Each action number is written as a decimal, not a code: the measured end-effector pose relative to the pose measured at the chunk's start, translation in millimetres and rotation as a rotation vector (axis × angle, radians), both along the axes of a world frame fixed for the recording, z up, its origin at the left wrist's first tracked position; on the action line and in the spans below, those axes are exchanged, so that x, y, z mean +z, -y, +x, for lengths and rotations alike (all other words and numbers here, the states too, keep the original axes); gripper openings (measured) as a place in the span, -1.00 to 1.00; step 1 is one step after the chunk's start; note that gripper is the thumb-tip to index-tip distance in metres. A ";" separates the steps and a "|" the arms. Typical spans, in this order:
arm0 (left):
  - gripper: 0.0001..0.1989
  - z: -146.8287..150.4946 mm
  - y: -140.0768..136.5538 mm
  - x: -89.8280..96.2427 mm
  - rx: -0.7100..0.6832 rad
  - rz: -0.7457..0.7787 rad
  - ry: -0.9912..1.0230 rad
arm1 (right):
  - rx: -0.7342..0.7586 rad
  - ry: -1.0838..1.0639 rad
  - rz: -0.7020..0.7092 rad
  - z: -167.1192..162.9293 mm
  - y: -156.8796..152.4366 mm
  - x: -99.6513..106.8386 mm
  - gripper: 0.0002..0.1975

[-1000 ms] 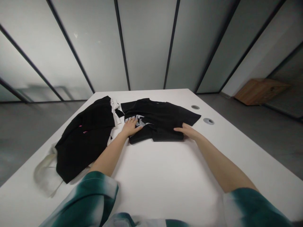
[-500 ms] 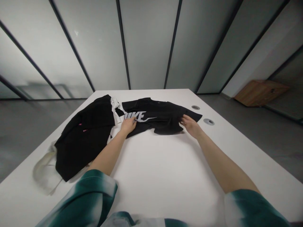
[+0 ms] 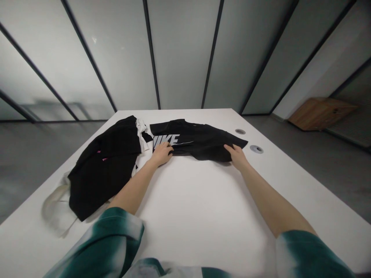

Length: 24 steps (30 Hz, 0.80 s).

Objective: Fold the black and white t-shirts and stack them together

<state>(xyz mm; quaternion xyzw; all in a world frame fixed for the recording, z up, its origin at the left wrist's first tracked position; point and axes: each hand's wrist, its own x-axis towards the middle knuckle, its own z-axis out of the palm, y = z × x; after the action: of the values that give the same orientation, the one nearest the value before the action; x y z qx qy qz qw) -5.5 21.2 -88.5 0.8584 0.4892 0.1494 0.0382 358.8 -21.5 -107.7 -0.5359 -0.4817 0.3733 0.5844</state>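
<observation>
A black T-shirt [image 3: 203, 143] with white NIKE lettering lies across the far part of the white table, its near side folded under or back. My left hand [image 3: 162, 154] is closed on its near edge, just below the lettering, with the fingers curled over the fabric. At the shirt's right end, my right hand [image 3: 237, 156] pinches the cloth between thumb and fingers. To the left, close to my left forearm, lies a larger black garment [image 3: 107, 166] with small pink marks. White cloth [image 3: 142, 135] shows along its right side.
Off-white fabric [image 3: 56, 202] spreads from under the black garment toward the table's left edge. Two round grommets [image 3: 256, 149] are set in the white table [image 3: 203, 216] at right. Frosted glass panels [image 3: 182, 54] stand behind, and a wooden cabinet [image 3: 319, 114] is beyond on the right.
The shirt's near edge has moved away from me and looks straighter, hiding part of the print. My left hand shifted slightly right; my right hand has closed on the shirt's right end.
</observation>
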 end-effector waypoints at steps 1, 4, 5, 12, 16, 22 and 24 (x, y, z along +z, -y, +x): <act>-0.74 0.6 -0.7 0.9 -0.007 -0.023 0.017 | -0.008 -0.037 -0.002 1.1 0.0 2.1 -0.68; -0.71 -3.6 -4.9 5.7 -0.002 -0.170 0.171 | 0.031 -0.131 -0.092 5.4 2.2 11.1 -0.70; -0.71 -7.1 -6.6 8.4 0.005 -0.242 0.244 | 0.058 -0.162 -0.128 8.0 3.2 14.2 -0.71; -0.62 -36.4 -18.9 24.3 0.132 -0.446 0.629 | -0.142 0.022 0.030 29.3 0.0 16.1 -0.70; -0.66 -32.5 -22.1 18.8 0.232 -0.305 0.518 | -0.573 0.221 0.226 26.7 2.7 15.8 -0.71; -0.55 -9.5 -14.1 -4.1 -0.017 -0.153 0.086 | -0.476 0.663 0.349 3.9 20.9 33.0 -0.79; -0.41 -5.6 -11.5 -12.9 -0.027 -0.161 -0.019 | -0.317 0.825 0.349 -6.5 24.0 39.3 -0.77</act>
<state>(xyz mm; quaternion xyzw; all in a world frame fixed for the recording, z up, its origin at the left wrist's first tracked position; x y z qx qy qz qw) -11.1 32.7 -101.4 0.8606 0.4882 0.1006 0.1044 352.3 -45.5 -68.4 -0.6001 -0.6414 -0.0507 0.4753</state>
